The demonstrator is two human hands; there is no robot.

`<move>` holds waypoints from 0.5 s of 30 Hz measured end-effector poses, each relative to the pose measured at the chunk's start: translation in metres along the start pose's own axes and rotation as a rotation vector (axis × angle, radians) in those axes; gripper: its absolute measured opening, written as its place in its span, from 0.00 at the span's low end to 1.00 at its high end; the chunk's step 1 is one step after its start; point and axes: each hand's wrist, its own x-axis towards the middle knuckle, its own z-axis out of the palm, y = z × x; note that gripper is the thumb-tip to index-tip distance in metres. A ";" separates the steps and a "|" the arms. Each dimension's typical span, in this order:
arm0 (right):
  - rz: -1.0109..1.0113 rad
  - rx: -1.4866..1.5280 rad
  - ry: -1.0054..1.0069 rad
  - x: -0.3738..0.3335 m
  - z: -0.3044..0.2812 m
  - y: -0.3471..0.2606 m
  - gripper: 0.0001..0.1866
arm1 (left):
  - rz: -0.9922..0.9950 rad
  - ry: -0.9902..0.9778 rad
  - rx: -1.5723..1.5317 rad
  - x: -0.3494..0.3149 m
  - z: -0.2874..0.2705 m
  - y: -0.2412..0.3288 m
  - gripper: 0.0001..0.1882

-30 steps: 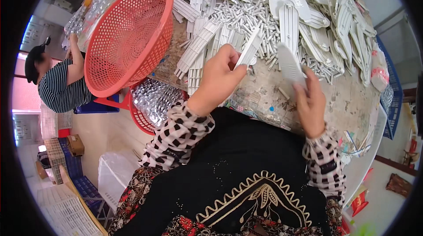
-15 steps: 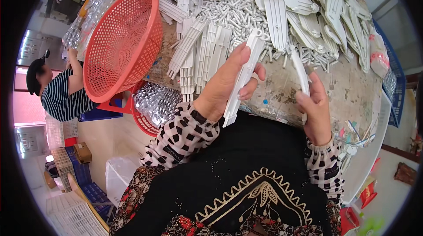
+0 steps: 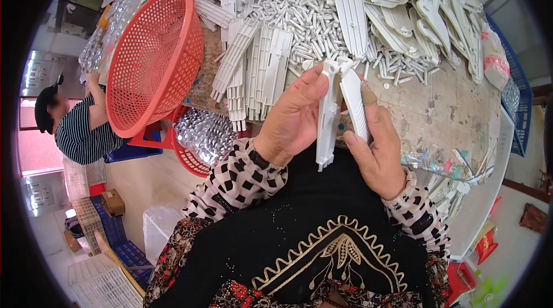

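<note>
Over the table's near edge, my left hand (image 3: 294,115) is closed on a long white ribbed plastic strip (image 3: 326,121), held nearly upright with its ring-shaped end at the top. My right hand (image 3: 380,149) grips a flat white plastic piece (image 3: 353,98), curved and finely ridged, between thumb and fingers. The upper ends of the two pieces meet or almost meet; whether they are joined, I cannot tell. Below them the pieces spread slightly apart. Just beyond my hands lies a heap of small white plastic pins (image 3: 311,26).
Stacked white strips (image 3: 268,60) lie left of the pins, and larger white paddle-shaped parts (image 3: 350,14) are piled at the back right. A red perforated basket (image 3: 155,60) leans at the left, above another holding silvery pieces (image 3: 201,132). A person (image 3: 86,121) works at far left.
My right hand has moved left with its piece, bringing its top end to the strip's top. My left hand has turned the strip more upright and shifted slightly right.
</note>
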 end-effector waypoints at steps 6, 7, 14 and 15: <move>0.077 -0.191 0.000 -0.003 -0.002 -0.008 0.33 | -0.010 0.020 0.148 -0.006 -0.005 0.008 0.29; 0.080 -0.191 -0.002 -0.002 -0.005 -0.011 0.33 | -0.012 0.022 0.145 -0.007 -0.005 0.009 0.29; 0.209 -0.229 -0.042 0.002 -0.012 -0.028 0.31 | -0.031 0.080 0.128 -0.008 0.002 0.001 0.21; 0.157 -0.150 0.019 0.003 -0.005 -0.021 0.31 | -0.027 0.086 0.098 -0.005 0.001 0.001 0.21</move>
